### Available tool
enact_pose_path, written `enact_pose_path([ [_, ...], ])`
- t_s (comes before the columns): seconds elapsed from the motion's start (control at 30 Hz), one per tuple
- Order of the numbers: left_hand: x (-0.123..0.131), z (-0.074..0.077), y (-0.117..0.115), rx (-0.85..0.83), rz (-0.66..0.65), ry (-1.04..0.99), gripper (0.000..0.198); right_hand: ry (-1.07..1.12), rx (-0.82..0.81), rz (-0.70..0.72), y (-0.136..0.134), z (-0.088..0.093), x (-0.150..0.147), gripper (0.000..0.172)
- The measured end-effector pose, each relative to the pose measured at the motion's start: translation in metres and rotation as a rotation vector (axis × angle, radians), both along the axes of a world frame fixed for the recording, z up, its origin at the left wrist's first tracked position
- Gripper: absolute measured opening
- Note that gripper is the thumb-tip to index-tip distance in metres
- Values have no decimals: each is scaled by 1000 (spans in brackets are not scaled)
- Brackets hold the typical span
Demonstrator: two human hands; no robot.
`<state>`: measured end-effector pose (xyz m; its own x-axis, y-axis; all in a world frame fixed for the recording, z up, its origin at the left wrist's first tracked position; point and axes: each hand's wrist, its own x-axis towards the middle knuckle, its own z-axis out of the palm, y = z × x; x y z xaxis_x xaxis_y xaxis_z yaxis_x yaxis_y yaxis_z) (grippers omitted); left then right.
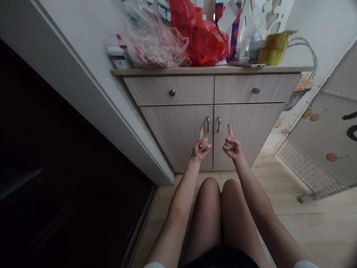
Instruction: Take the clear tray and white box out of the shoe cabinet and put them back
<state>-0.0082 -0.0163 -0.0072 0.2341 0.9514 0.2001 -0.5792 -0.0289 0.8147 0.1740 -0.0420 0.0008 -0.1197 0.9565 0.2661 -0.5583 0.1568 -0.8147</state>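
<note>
I crouch in front of a light wood cabinet (181, 137) with two doors and two drawers. My left hand (201, 146) is raised before the left door, index finger pointing up toward the left door handle (208, 124), other fingers curled, holding nothing. My right hand (232, 146) mirrors it before the right door, index finger pointing up near the right door handle (219, 124), other fingers curled, empty. Neither finger touches a handle. My knees (220, 186) are between my arms.
Two round drawer knobs (172, 92) (256, 90) sit above the doors. The cabinet top holds a red plastic bag (203, 37), a clear bag (153, 41), a phone (247, 64) and a yellow-green packet (275, 46). A dark doorway (55, 167) opens left; a patterned panel (326, 137) stands right.
</note>
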Motion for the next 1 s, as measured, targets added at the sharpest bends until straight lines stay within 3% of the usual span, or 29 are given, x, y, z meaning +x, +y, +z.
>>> enact_pose_path([
  [0.1,6,-1,20,-19,113,154,46,-226,12,-238,19,0,-3,66],
  [0.2,17,3,52,-17,522,421,30,-621,101,-666,49,-3,-8,58],
  [0.27,27,6,73,63,727,606,24,-855,173,-864,71,-5,-12,52],
  [0.43,43,8,99,237,729,876,24,-980,183,-899,110,-7,-19,38],
  [0.63,40,0,77,318,787,949,20,-1041,141,-902,101,-7,-20,27],
  [1.0,18,-12,-7,367,992,882,24,-987,215,-966,-2,-13,0,26],
])
